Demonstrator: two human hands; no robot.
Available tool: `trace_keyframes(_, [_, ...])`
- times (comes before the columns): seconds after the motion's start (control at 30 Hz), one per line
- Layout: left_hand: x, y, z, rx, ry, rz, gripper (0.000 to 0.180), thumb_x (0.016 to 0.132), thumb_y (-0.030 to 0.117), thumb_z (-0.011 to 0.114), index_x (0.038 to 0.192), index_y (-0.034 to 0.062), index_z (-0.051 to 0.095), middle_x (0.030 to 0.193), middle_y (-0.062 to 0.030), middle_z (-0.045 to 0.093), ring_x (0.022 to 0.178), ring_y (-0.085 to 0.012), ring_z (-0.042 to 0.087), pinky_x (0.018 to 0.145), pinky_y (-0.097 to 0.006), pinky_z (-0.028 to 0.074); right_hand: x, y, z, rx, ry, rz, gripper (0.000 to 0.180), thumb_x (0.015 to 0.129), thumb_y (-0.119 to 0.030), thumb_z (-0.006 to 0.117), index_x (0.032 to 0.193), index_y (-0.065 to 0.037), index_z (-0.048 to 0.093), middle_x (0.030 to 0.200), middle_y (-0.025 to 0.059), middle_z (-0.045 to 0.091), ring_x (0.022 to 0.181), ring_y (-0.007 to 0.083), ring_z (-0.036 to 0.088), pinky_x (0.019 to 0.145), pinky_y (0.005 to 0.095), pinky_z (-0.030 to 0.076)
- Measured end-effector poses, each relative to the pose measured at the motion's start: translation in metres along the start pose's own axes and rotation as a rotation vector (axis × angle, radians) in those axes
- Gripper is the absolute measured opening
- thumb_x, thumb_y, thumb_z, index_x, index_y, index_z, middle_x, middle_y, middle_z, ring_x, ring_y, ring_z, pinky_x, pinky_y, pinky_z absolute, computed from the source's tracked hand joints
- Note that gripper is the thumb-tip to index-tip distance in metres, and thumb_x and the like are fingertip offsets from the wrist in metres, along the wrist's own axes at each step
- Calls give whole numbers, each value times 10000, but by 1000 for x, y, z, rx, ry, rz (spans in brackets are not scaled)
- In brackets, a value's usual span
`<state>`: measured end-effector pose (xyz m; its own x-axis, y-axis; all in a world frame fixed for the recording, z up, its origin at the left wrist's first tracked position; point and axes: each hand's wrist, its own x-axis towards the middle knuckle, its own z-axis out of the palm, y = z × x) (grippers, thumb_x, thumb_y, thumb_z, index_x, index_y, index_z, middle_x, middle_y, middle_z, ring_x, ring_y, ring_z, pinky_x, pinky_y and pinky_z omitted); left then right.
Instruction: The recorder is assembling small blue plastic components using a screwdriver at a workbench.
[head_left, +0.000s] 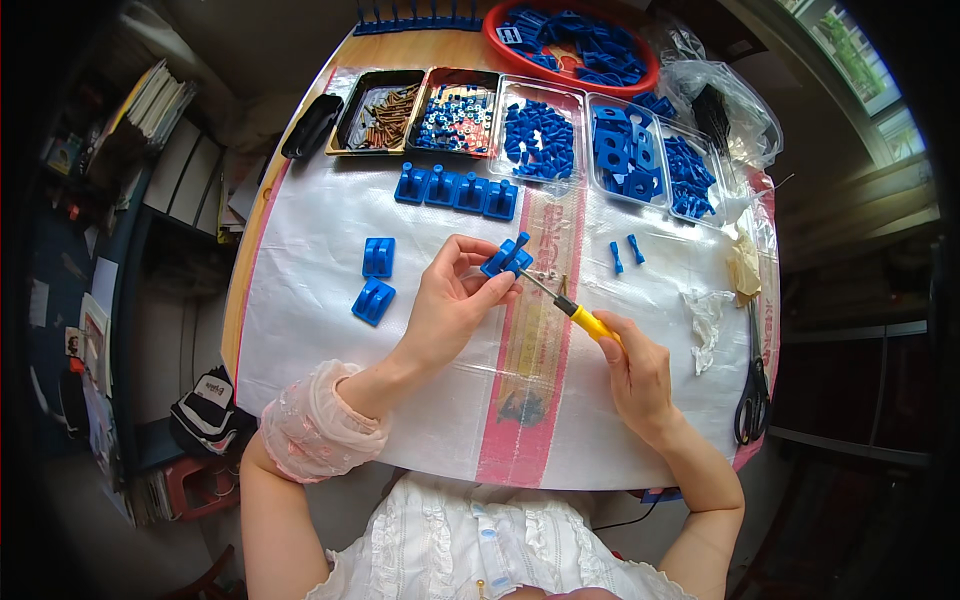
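My left hand (455, 292) pinches a small blue plastic bracket (506, 257) that has a blue lever standing up from it. In my right hand (638, 372) is a screwdriver (592, 323) with a yellow and black handle, its metal shaft pointing up and left. The tip meets the side of the bracket, though the exact contact point is too small to make out. Two blue brackets without levers (377, 258) lie to the left of my left hand. Farther back stands a row of several blue brackets with levers (455, 192). Two loose blue levers (625, 253) rest beyond my right hand.
Along the back stand trays of brass-coloured screws (388, 118), nuts (455, 115), and blue parts (540, 138). Behind them is a red basin (645, 82) of blue pieces. Black scissors (752, 400) and crumpled tissue (707, 325) lie at the right. A white woven sheet (420, 400) covers the table.
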<state>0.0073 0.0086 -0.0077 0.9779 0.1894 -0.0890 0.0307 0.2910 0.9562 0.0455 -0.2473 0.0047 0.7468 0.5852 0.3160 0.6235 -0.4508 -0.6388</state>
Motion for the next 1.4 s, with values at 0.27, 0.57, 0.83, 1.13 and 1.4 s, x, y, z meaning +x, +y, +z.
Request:
trace_keyframes(0.27, [0,-1,-1,-8,11,12,309,982,64,669,1203,-34,477,1152,-151,612,1022,-189,705,902,-303,612,0,-13,0,-5,-44,89,393,927,-68,710,1263,-58,506,757,179,656,613,353,660,542,419,493])
trace_keyframes(0.57, [-1,-1,-1,39,20,29,324,964,71,698,1189,-20,483,1109,-136,579,1001,-191,714,870,-284,620,-2,-3,2,-33,-50,57,251,921,-83,718,1094,-42,541,761,172,657,621,363,662,528,422,487])
trace_keyframes(0.83, [-3,2,-1,86,13,29,302,966,67,692,1174,-14,489,1122,-133,589,1025,-185,698,900,-306,625,3,-2,-3,-64,-63,84,150,986,-138,641,1073,-15,636,809,156,665,644,334,663,559,405,489])
trace_keyframes(1.13, [-4,2,-2,87,21,38,302,959,64,699,1166,-10,492,1126,-137,608,990,-175,707,868,-289,619,2,-12,-3,-78,-102,148,244,971,-162,677,1160,-49,571,728,149,656,610,333,658,542,414,479])
trace_keyframes(1.4, [-5,5,1,91,6,21,317,951,54,708,1176,-14,495,1128,-135,604,1015,-189,709,885,-292,617,0,-1,1,-39,-62,105,211,954,-158,703,1056,-38,562,709,149,645,588,336,642,534,410,473])
